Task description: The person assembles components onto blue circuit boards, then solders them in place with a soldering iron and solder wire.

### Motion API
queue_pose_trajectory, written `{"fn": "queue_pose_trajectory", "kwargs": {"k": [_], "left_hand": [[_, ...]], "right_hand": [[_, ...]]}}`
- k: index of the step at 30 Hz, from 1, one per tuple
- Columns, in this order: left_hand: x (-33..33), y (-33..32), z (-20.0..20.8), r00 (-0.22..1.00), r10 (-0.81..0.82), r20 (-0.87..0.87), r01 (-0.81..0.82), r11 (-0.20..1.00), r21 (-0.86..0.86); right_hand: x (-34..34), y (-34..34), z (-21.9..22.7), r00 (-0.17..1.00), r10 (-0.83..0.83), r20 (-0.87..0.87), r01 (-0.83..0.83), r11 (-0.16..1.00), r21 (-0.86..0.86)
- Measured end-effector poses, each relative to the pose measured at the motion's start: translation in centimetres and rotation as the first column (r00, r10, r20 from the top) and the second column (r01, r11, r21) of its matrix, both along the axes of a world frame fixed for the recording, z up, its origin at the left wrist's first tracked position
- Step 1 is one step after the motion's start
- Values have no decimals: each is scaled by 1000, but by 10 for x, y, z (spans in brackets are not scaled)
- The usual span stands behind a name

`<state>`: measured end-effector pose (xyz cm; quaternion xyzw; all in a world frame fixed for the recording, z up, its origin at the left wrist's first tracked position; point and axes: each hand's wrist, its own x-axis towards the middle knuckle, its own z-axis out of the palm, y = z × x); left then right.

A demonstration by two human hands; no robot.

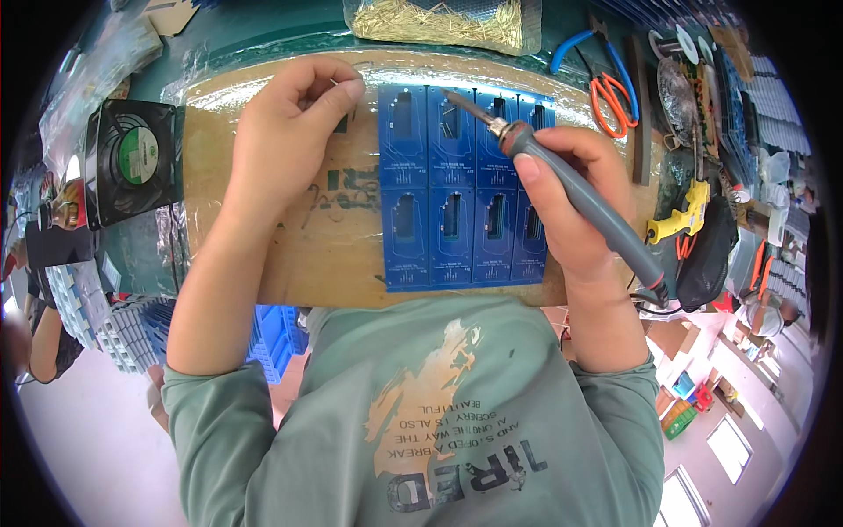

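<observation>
My right hand grips a grey soldering iron by its handle. The iron's tip points up and left over the top row of a blue circuit board panel; whether it touches cannot be told. That panel lies on a brown board and has two rows of slotted sections. Left of it, my left hand is raised with thumb and forefinger pinched together. A thin wire shows faintly at those fingertips, mostly hidden by them.
Under the panel is the brown board. A black fan stands at the left. A clear tray of gold-coloured metal pins lies at the back. Blue-handled pliers, orange-handled scissors and a yellow glue gun lie at the right.
</observation>
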<state>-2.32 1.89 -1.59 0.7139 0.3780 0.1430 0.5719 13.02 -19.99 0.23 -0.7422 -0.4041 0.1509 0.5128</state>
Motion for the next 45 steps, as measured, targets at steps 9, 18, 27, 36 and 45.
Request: {"fn": "queue_pose_trajectory", "kwargs": {"k": [9, 18, 27, 36, 45], "left_hand": [[-4, -11, -4, 997, -31, 70, 12, 966, 258], [0, -10, -10, 994, -95, 50, 64, 902, 427], [-1, -10, -11, 989, -136, 63, 88, 866, 491], [-5, -10, -5, 995, -97, 38, 71, 904, 423], [-6, -7, -6, 990, -131, 43, 102, 907, 408]], "right_hand": [[-4, 24, -2, 993, 80, 81, -78, 997, -24], [-5, 25, -9, 968, 86, 238, -97, 995, 35], [-6, 25, -10, 970, 101, 220, -110, 993, 33], [-7, 23, -10, 977, 87, 197, -103, 992, 70], [-9, 26, -5, 952, 140, 274, -152, 988, 24]]}}
